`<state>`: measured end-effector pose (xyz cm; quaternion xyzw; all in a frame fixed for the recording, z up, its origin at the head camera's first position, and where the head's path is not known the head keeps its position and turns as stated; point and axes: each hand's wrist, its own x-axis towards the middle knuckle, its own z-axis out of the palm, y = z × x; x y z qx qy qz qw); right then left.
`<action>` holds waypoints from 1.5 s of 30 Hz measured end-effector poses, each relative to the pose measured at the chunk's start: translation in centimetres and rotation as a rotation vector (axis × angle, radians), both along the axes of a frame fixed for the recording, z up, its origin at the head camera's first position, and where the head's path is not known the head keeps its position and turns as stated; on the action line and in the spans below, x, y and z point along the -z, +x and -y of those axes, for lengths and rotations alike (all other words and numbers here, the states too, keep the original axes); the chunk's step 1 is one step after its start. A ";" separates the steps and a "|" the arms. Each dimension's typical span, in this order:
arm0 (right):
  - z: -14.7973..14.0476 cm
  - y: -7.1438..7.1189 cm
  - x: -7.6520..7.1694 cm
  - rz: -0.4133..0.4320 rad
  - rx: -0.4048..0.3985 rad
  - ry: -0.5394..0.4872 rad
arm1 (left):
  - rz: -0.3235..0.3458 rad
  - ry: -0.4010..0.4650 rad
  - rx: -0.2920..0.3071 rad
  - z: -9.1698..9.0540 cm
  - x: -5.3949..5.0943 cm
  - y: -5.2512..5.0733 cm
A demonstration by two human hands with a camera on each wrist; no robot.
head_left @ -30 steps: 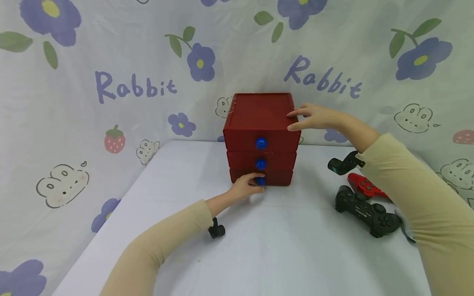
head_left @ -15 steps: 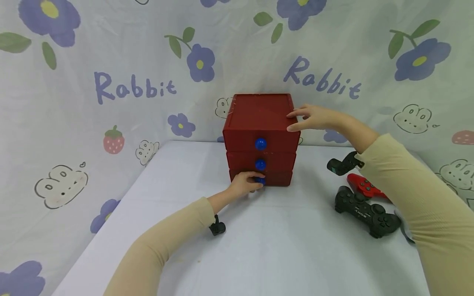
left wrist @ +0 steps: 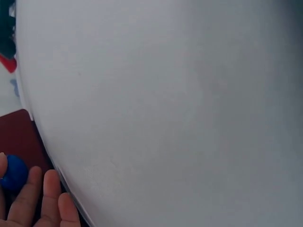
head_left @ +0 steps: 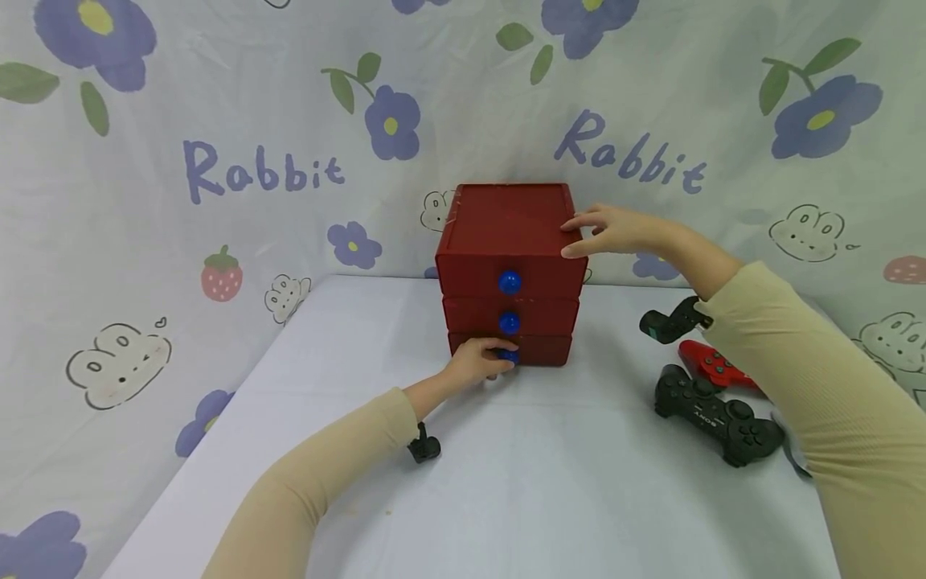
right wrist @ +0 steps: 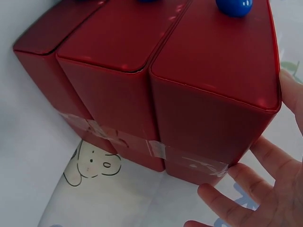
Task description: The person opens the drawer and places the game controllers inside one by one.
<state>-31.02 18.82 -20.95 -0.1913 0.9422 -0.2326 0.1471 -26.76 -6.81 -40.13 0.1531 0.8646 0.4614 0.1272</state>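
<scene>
A red cabinet of three stacked drawers stands on the white table, each drawer with a round blue knob. My left hand pinches the bottom drawer's knob between thumb and fingers. In the left wrist view that same knob lies between the thumb and a finger, with the other fingers extended. My right hand rests on the cabinet's upper right edge, fingers spread. In the right wrist view clear tape runs along the cabinet's side, near the right hand's fingertips. All three drawers look closed.
On the right lie a black game controller and a red one, partly behind the right sleeve. A grey-white object shows beside them. A patterned cloth hangs behind the white table.
My left hand has shifted slightly, and its thumb and fingers have closed in on the bottom knob. The right hand and the cabinet stay where they were.
</scene>
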 end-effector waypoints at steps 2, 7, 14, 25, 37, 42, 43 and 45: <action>0.0 0.0 0.0 0.000 -0.003 0.002 | 0.008 -0.003 0.003 0.1 0.0 0.2; 0.0 0.0 0.0 -0.003 -0.003 0.006 | 0.020 -0.005 0.017 0.2 0.0 0.6; 0.0 0.2 0.0 -0.007 -0.005 0.010 | 0.027 0.007 0.041 0.4 0.2 1.3; 0.1 0.3 0.1 -0.004 -0.006 -0.008 | 0.042 -0.008 0.062 0.8 -0.2 2.4; 0.1 0.6 -0.1 -0.005 -0.011 -0.012 | 0.048 -0.007 0.095 1.0 -0.4 3.2; 0.1 0.7 -0.1 -0.004 -0.011 -0.018 | 0.062 -0.005 0.105 1.1 -0.3 3.5; 0.2 0.7 -0.2 -0.004 -0.012 -0.018 | 0.066 -0.004 0.106 1.2 -0.3 3.6; 0.2 0.8 -0.2 -0.004 -0.016 -0.018 | 0.070 -0.001 0.111 1.2 -0.3 3.8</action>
